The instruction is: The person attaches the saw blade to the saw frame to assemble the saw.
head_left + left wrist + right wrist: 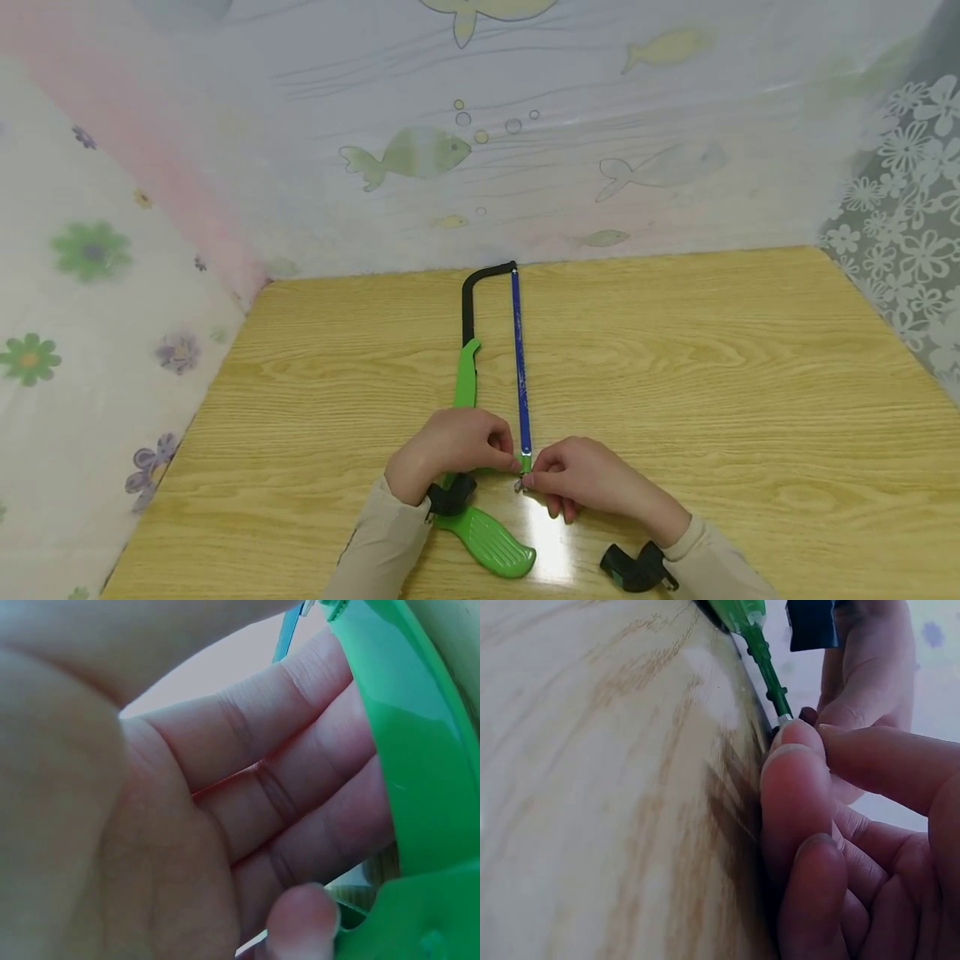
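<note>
We judge the job unfinished: our left hand [450, 454] and right hand [592, 483] pinch the near blade end of the green-handled, black-framed hacksaw [467, 392] lying flat on the wooden table [712, 400].

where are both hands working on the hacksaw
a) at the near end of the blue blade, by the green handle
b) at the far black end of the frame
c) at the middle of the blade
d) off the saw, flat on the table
a: the left hand and right hand meet at the near end of the blue blade, beside the green handle of the hacksaw.
</note>
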### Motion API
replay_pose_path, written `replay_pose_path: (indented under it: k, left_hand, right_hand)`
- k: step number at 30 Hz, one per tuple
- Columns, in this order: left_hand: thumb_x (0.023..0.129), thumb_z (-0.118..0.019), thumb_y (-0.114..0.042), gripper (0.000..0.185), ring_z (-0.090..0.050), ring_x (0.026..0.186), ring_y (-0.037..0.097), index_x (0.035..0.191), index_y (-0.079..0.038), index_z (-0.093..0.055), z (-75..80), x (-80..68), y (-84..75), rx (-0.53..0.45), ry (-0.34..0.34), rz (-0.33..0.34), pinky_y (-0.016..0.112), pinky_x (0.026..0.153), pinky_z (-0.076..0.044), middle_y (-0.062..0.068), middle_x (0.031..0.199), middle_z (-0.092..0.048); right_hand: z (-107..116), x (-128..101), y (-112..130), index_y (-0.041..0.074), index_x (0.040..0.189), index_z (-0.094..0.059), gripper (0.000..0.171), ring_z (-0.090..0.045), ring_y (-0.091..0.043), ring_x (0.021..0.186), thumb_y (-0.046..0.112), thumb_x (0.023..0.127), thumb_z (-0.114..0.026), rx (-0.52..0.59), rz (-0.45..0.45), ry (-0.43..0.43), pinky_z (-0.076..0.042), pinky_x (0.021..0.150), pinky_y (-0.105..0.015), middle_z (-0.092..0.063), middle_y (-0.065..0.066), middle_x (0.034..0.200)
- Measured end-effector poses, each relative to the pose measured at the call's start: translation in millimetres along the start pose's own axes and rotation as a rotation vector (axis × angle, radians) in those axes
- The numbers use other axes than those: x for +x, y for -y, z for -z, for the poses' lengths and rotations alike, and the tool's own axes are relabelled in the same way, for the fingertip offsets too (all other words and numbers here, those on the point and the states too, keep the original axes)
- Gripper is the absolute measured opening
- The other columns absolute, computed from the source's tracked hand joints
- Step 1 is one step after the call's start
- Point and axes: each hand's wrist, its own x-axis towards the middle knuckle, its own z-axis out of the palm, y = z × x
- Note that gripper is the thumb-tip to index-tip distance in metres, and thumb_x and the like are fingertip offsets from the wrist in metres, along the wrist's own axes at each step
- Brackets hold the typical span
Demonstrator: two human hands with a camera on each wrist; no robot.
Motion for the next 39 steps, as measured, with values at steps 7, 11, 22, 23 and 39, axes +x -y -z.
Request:
replay_pose_path:
  k: [7, 11, 22, 23, 39]
  left_hand:
    - [0.078, -0.067, -0.044, 0.018, -0.048, 0.059, 0.003, 0.068, -0.031, -0.06, -0.8, 0.6, 0.0, 0.004, -0.003, 0.005, 0.024, 0.056, -0.038, -0.017, 0.067, -0.055]
    - [0.078, -0.067, -0.045, 0.018, -0.049, 0.059, 0.003, 0.069, -0.032, -0.06, -0.7, 1.2, 0.5, 0.008, -0.003, 0.006, 0.024, 0.056, -0.038, -0.018, 0.067, -0.055]
    - [0.078, -0.067, -0.044, 0.017, -0.049, 0.06, 0.003, 0.07, -0.031, -0.061, 0.0, 0.7, -0.8, 0.017, -0.003, 0.003, 0.024, 0.057, -0.038, -0.018, 0.068, -0.055]
    - [0.079, -0.067, -0.044, 0.017, -0.049, 0.06, 0.003, 0.07, -0.031, -0.061, 0.1, 0.4, -0.9, 0.015, -0.003, 0.001, 0.024, 0.057, -0.038, -0.018, 0.068, -0.055]
    - [0.078, -0.068, -0.046, 0.018, -0.049, 0.058, 0.003, 0.068, -0.032, -0.06, 0.3, 0.2, -0.2, 0.014, -0.005, 0.012, 0.024, 0.056, -0.038, -0.018, 0.066, -0.056]
  right_hand:
    - [-1.4, -0.5, -0.4, 0.014, 0.074, -0.063, 0.027, -0.057, -0.016, 0.043, 0.038, 0.087, -0.06, 0.022, -0.005, -0.024, -0.046, 0.045, -0.031, -0.058, 0.0, 0.055]
    - [-1.1, -0.5, -0.5, 0.014, 0.075, -0.062, 0.027, -0.055, -0.015, 0.042, 0.039, 0.085, -0.062, 0.022, -0.013, -0.036, -0.046, 0.045, -0.032, -0.056, 0.0, 0.054]
    - [-0.3, 0.8, -1.8, 0.015, 0.077, -0.059, 0.025, -0.055, -0.014, 0.04, 0.038, 0.084, -0.063, 0.011, -0.025, -0.042, -0.046, 0.044, -0.031, -0.054, 0.002, 0.053]
    - [-0.4, 1.0, -1.9, 0.015, 0.076, -0.059, 0.025, -0.055, -0.014, 0.04, 0.038, 0.084, -0.064, 0.016, -0.028, -0.042, -0.046, 0.044, -0.031, -0.054, 0.002, 0.053]
    - [-0.8, 1.5, -1.8, 0.015, 0.072, -0.062, 0.028, -0.055, -0.013, 0.042, 0.04, 0.086, -0.061, 0.029, -0.04, -0.033, -0.048, 0.046, -0.034, -0.054, 0.002, 0.052]
